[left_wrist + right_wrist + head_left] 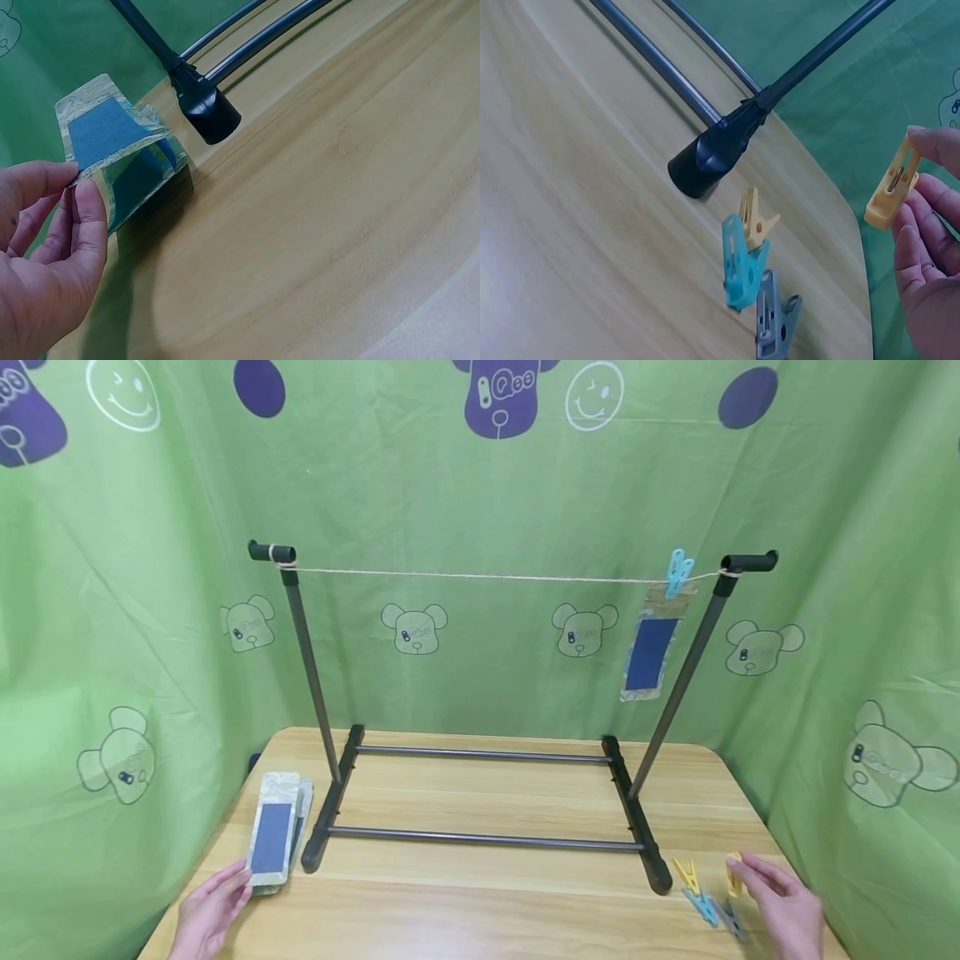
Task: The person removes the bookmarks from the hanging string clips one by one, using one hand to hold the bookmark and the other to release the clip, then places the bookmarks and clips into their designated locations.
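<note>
My left hand pinches the near edge of a flat rectangular piece with a dark blue panel and a pale patterned border. In the left wrist view that piece is raised at its near end over similar ones beneath it. At the right, my right hand holds a yellow clothespin between thumb and fingers, above the table. Close to it lie another yellow clothespin, a blue clothespin and a grey clothespin.
A dark rack stands on the wooden table. Between its posts runs a string. Near the right post, a blue clothespin fastens a similar blue-panelled piece to the string. Green printed cloth surrounds the table.
</note>
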`<state>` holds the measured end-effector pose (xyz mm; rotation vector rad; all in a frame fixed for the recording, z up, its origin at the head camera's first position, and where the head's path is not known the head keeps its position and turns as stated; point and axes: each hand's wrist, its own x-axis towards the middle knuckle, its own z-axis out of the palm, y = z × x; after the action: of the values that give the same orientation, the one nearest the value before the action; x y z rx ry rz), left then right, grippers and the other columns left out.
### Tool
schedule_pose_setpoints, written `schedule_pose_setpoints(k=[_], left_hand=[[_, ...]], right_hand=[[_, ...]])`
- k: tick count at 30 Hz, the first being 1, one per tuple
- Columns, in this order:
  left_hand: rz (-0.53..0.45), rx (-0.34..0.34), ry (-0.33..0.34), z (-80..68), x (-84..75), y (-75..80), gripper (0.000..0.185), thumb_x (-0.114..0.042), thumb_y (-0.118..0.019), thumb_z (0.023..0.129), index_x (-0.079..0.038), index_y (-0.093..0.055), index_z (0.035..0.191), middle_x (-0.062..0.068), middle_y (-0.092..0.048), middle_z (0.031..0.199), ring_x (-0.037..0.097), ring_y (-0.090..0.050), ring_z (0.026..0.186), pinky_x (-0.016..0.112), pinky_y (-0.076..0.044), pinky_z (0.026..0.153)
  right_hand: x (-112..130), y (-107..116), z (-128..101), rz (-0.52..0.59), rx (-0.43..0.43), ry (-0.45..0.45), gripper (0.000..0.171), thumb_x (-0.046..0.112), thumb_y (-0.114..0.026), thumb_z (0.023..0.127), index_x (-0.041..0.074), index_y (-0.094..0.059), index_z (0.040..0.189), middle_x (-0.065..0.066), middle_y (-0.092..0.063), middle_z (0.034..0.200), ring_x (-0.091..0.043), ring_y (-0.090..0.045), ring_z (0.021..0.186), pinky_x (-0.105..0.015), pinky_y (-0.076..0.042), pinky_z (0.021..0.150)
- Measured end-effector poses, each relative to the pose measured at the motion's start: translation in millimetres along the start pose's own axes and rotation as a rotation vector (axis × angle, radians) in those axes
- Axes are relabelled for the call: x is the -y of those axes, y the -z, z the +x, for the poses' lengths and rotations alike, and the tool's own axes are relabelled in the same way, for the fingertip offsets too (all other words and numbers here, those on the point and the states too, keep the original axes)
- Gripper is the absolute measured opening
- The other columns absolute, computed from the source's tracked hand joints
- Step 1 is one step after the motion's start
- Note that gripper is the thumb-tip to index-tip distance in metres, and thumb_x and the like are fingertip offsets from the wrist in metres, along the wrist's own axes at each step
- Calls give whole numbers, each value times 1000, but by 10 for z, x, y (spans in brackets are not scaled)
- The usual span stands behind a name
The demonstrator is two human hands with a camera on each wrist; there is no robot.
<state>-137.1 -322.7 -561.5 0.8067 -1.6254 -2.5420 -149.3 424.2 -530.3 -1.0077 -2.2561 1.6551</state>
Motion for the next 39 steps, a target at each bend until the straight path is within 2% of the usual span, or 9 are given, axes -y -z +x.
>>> schedule_pose_setpoints(k=[8,13,18,22,30,39], left_hand=[[-4,-11,21,14,8,17,36,2,-62,92,-28,-73,75,-8,-68,83,2,-62,79,15,-52,83],[1,-31,33,32,7,25,36,2,-63,91,-28,-73,75,-9,-69,82,1,-63,79,15,-51,83],[30,-31,34,42,17,37,36,1,-62,92,-29,-73,75,-9,-69,81,1,-63,79,15,-51,83],[41,-49,37,58,25,45,38,1,-61,92,-29,-73,73,-8,-69,79,0,-63,78,15,-51,83],[57,-79,9,86,64,70,39,3,-63,90,-29,-73,72,-8,-70,77,2,-65,76,15,-52,81],[83,-103,-51,134,127,75,40,7,-63,90,-28,-71,71,-10,-69,75,2,-65,76,16,-53,81]], right_hand=[[-103,7,89,-66,-37,-23,56,63,-80,65,28,-72,108,31,-58,77,13,-48,72,-15,-44,62],[-188,14,133,-124,-41,-17,59,63,-78,68,21,-72,110,27,-61,78,13,-45,74,-19,-44,65],[-262,33,152,-176,-48,2,56,61,-78,70,19,-74,106,23,-64,78,14,-44,70,-19,-43,66],[-311,49,159,-207,-39,8,61,64,-77,69,16,-73,108,18,-66,80,13,-46,67,-21,-41,68],[-383,36,168,-199,-32,3,61,62,-79,68,16,-72,108,11,-70,82,8,-53,65,-17,-43,61],[-472,-35,205,-204,-54,-27,82,62,-80,67,3,-64,122,2,-72,85,5,-53,64,-19,-44,60]])
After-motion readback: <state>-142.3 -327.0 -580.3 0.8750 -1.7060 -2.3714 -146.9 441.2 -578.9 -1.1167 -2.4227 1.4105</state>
